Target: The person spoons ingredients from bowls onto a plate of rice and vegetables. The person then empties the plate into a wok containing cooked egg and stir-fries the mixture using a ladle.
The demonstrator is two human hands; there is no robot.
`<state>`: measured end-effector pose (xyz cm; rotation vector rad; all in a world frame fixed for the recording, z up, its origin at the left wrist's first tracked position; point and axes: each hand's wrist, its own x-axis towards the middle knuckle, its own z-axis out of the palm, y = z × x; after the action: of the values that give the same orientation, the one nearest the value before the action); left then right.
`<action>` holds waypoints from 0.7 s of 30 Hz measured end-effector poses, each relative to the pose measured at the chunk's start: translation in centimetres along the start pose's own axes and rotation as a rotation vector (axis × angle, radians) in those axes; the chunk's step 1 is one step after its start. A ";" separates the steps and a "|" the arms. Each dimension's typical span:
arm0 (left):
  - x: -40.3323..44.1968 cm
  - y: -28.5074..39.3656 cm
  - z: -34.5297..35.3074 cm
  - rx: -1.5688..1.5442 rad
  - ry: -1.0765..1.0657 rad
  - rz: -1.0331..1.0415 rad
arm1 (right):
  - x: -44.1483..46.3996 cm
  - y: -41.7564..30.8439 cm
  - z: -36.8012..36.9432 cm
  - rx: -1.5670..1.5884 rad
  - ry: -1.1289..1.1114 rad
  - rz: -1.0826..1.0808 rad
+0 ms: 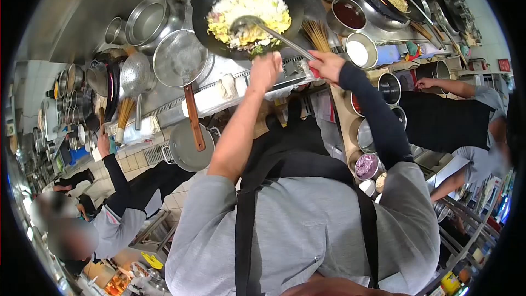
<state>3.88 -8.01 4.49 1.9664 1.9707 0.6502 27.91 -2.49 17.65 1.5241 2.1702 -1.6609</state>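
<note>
My right fingers (324, 66) wrap around a long ladle (285, 39), its handle likely sparing me the heat, its bowl sunk in rice and yellow bits (249, 5) inside a wok (201, 24) near the front edge of the steel desk (220, 69). My left fingers (269, 67) blur by the wok's near rim, perhaps steadying it; their closure and any grip I cannot tell.
</note>
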 end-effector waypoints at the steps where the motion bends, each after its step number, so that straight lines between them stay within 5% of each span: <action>1: -2.2 0.3 1.1 -0.024 0.031 0.005 | 5.5 6.8 2.5 -0.369 0.477 -0.673; 4: -6.4 -0.9 3.6 -0.051 -0.046 0.028 | 2.0 2.8 4.8 -0.363 0.430 -0.321; 6: -7.0 0.7 1.4 -0.081 -0.002 0.003 | -0.9 3.3 5.2 -0.249 0.504 -0.546; 8: -3.0 2.5 -4.6 -0.105 0.004 0.080 | -5.0 1.3 4.2 0.245 0.249 -0.318; 9: -1.8 2.4 -5.5 -0.126 -0.005 0.109 | -8.2 -1.7 2.5 0.653 -0.082 0.152; 11: 0.9 0.0 -3.3 -0.147 0.089 0.076 | -7.4 -2.4 0.8 1.064 -0.263 0.034; 13: 3.2 -1.0 -3.6 -0.076 -0.055 -0.008 | -5.7 -4.7 0.3 1.439 -0.279 -0.075; 14: 3.8 -1.5 -3.5 -0.086 -0.067 -0.015 | -5.7 -7.2 0.2 1.618 -0.018 -0.004; 15: 4.6 -2.3 -2.9 -0.097 -0.072 -0.025 | -4.5 -6.6 -0.7 1.634 -0.099 -0.273; 19: 6.1 -4.5 0.5 -0.122 0.010 -0.018 | 10.7 -8.8 -5.0 0.057 0.781 -0.685; 20: 6.7 -4.0 -0.2 -0.126 -0.143 -0.100 | 13.5 -13.4 -6.2 0.352 0.722 -0.777; 21: 6.5 -3.4 -0.7 -0.086 -0.098 -0.099 | 16.3 -16.7 -8.7 0.203 0.703 -0.794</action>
<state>0.38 -1.53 4.11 1.8031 1.9339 0.5923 12.36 15.46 25.12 1.5666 3.4235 -1.6979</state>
